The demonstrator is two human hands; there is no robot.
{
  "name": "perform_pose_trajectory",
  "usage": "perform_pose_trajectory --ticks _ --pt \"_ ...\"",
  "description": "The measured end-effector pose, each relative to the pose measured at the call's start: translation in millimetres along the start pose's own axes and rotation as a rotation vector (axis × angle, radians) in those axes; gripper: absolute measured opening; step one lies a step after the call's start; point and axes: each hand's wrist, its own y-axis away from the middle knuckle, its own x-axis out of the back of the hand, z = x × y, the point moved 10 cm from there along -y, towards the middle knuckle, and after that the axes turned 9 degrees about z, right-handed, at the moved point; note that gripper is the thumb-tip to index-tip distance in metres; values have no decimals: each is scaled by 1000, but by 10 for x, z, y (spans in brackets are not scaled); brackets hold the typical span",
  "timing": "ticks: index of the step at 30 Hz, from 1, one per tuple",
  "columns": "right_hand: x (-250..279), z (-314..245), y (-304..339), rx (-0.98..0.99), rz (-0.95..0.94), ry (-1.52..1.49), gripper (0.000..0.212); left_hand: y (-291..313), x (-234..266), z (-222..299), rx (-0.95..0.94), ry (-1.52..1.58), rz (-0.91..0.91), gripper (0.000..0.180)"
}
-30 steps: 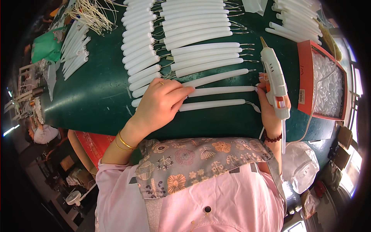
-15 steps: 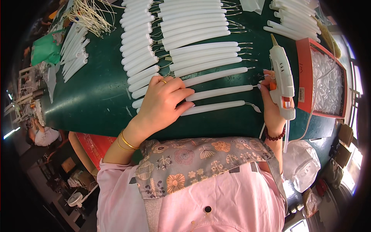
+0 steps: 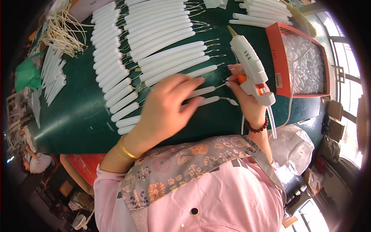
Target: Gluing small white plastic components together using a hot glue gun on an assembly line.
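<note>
White slender tubes like taper candles (image 3: pixel 170 46) lie in rows on a green table, thin wire loops sticking out of their ends. My left hand (image 3: pixel 164 108), a little blurred, is over the nearest tubes, thumb and fingers apart. It hides their middle parts. In my right hand (image 3: pixel 251 110) is a white hot glue gun (image 3: pixel 250 62), its nozzle pointing up and away. The same hand's thumb and fingertips are at the wire end of the second-nearest tube (image 3: pixel 204 91). On the nearest tube's wire sits a small white flame-shaped tip (image 3: pixel 232 101).
An open red box (image 3: pixel 276 58) of small clear-white pieces stands at the right, the gun's cord crossing it. More white tubes (image 3: pixel 266 11) lie at the far right. Far left are a bundle of cream wires (image 3: pixel 63 33), thinner tubes (image 3: pixel 54 75) and a green bag (image 3: pixel 29 71).
My left hand has lifted and slid right along the nearest tubes, its fingers spreading. The right hand keeps the glue gun at the wire end. The whole view has shifted and tilted.
</note>
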Motion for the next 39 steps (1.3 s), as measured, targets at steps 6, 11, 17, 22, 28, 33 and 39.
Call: perform_pose_trajectory --ticks 6,11,17,22,28,33,39 --pt "243 -109 -2 99 27 207 41 -122 -718 34 -4 -94 -175 23" --pt "717 -35 115 1 -23 401 42 -115 -616 12 -32 -90 -99 20" --pt "704 -241 223 429 -134 655 34 -226 -551 -72 165 105 -43 18" --pt "653 -304 465 696 -126 741 25 -292 -522 -269 325 325 19 12" --pt "556 -340 460 749 -114 798 24 -324 -653 -267 409 400 -73 8" --pt "525 -419 464 789 -47 800 25 -285 -717 -333 465 463 -98 6" --pt "498 -432 447 788 -37 810 24 -260 -764 -388 523 524 -119 7"
